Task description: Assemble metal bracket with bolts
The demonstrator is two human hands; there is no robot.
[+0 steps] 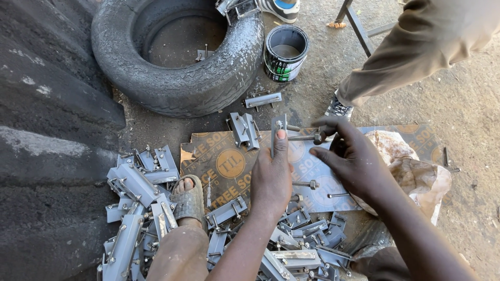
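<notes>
The left hand [271, 177] grips a grey bracket [277, 132]; the right hand [351, 156] pinches a bolt [302, 138] at it. Many brackets [135, 182] lie assembled; loose bolts [307, 184] remain.

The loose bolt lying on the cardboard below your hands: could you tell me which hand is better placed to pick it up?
Probably the right hand. It pinches only a bolt at the bracket and hovers just above the loose bolt, while the left hand grips the metal bracket upright.
</notes>
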